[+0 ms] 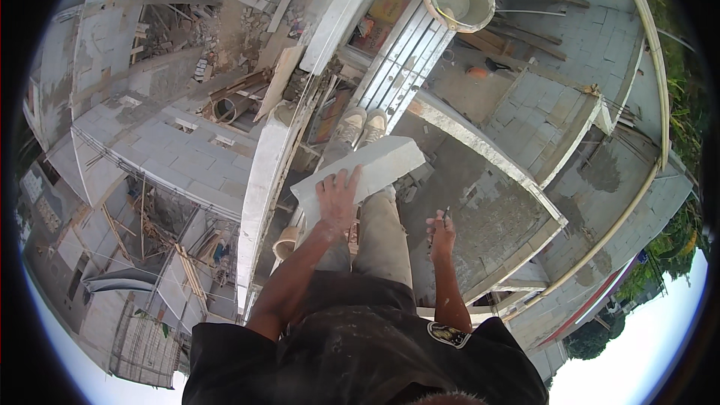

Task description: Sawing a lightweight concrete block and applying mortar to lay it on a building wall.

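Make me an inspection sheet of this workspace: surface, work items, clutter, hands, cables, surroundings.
Surface: long grey slatted metal plank, splash-spotted, by the feet.
Work items: pale grey rectangular block; round, pale bucket with grey contents on the plank.
Clutter: broken grey-brown rubble, upper left; loose brown timber boards, upper right.
Hands: left hand lies on the block, full grip unclear; right hand holds a thin dark tool, mostly hidden.
Cables: none clearly identifiable.
Surroundings: grey block walls; green trees at right.
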A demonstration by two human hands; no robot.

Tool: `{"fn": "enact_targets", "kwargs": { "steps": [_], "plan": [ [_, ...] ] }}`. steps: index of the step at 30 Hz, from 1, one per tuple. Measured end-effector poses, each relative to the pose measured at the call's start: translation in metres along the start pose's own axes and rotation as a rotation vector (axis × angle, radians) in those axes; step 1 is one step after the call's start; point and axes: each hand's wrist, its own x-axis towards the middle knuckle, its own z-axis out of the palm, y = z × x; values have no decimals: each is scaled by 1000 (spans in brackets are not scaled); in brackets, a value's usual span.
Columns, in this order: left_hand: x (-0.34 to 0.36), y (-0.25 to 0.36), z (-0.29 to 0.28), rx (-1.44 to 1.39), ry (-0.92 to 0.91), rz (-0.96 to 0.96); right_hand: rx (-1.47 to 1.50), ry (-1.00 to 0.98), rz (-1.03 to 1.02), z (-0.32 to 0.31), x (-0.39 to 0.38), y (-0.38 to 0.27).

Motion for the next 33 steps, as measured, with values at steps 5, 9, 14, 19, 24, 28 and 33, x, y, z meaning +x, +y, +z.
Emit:
{"fn": "enact_targets", "kwargs": {
  "steps": [5,9,14,19,24,28,33],
  "plan": [
    [-11,-4,-23,68,-12,-11,-243,61,-77,-28,-20,1],
    [-26,-7,-38,87,-26,-111,-327,12,-255,-19,-30,8],
    [-51,-26,-50,-53,-97,-299,-355,-163,-319,-16,-37,-9],
    [-70,-43,-63,-75,-74,-390,-483,-148,-407,-42,-21,-20],
    [-90,-67,-61,-83,-55,-488,-453,-183,-319,-60,-32,-44],
    [-112,-82,-62,-99,-93,-567,-492,-170,-319,-69,-25,-46],
    [-131,-94,-61,-89,-105,-572,-343,-140,-380,-58,-26,-50]
  ]
}}
